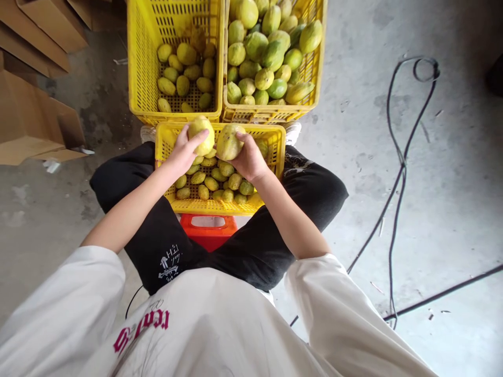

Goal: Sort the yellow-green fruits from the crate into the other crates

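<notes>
My left hand (187, 148) is closed around a yellow papaya (201, 137), thumb across its side. In my right hand (250, 157) is another yellow-green papaya (229, 142), marked with small dark spots. Both fruits are held side by side, a narrow gap apart, above the near yellow crate (220, 208). Several smaller-looking yellow-green papayas (211, 183) lie in that crate between my knees. My hands and the held fruits hide part of its contents.
Beyond stand two more yellow crates: the left crate (135, 63) holds some papayas, the right crate (320, 57) is heaped with greener ones. A red plastic stool (208, 238) shows below the near crate. Cardboard boxes (35, 110) stand left; a black cable (401, 167) lies right.
</notes>
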The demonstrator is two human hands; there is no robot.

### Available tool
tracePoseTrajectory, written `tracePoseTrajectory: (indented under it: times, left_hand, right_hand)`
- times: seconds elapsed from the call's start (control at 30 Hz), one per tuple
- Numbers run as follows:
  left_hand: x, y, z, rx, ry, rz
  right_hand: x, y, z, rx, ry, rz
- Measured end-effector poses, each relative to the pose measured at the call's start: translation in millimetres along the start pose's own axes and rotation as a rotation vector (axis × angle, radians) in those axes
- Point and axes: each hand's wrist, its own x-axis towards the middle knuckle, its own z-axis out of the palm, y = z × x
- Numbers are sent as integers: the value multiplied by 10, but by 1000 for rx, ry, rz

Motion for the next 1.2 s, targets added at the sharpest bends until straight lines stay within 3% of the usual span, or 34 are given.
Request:
tracePoseTrajectory:
  times: [0.23,0.47,0.77,0.97,1.1,1.2]
  left_hand:
    - [-41,-83,-48,8,11,-162]
    - [-30,30,-16,101,-41,-74]
    - [-41,154,71,91,20,-64]
    - [-97,111,173,60,-44,-120]
    - [-121,89,149,-14,-94,-141]
    - [-102,82,72,-73,-105,-152]
  right_hand:
    - [-15,139,4,-52,99,-29]
    - [78,110,-145,-1,90,-85]
    - [82,0,-33,41,22,2]
    - [51,-47,30,1,33,54]
    - [57,3,-84,-21,26,34]
    - [61,-18,-212,-32,-51,17]
